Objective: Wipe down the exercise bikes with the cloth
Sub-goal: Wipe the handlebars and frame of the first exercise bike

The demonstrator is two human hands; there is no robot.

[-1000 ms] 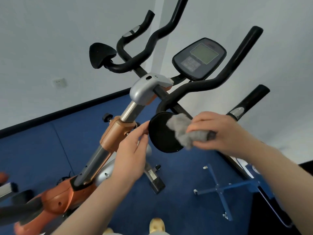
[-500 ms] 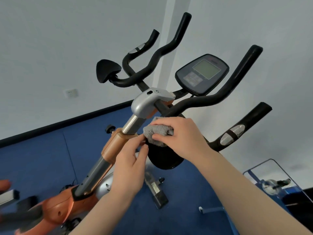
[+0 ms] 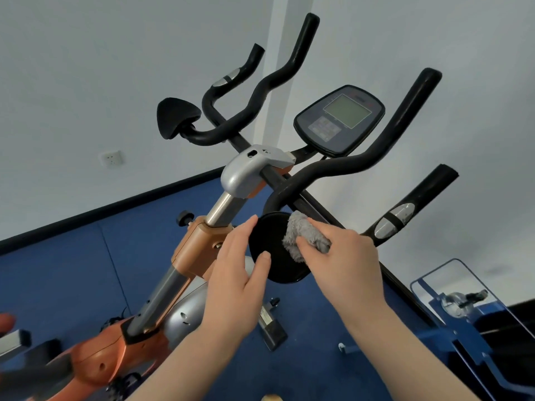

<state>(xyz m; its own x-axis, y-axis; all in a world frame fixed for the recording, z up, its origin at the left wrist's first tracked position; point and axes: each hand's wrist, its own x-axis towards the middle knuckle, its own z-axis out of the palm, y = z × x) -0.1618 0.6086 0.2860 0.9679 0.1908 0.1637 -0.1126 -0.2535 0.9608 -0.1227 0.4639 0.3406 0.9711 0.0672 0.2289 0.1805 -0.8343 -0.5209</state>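
An orange and silver exercise bike [image 3: 199,247] fills the middle, with black handlebars [image 3: 335,166] and a console [image 3: 340,120] above. A round black elbow pad [image 3: 272,256] sits at the near right end of the bars. My right hand [image 3: 347,261] grips a bunched grey cloth [image 3: 301,235] and presses it on the pad's upper right. My left hand [image 3: 237,279] holds the pad's left edge, thumb on its face and fingers along the rim. A second black pad [image 3: 175,115] sits at the far left of the bars.
Blue carpet [image 3: 86,270] covers the floor below white walls with a black skirting. A blue metal frame with a clear panel [image 3: 469,314] stands at the lower right. Part of another orange bike [image 3: 17,340] shows at the left edge. A wall socket [image 3: 112,159] is on the left.
My right hand moved the cloth from the pad's top left edge to its upper right face. My left hand spread wider on the pad's left rim.
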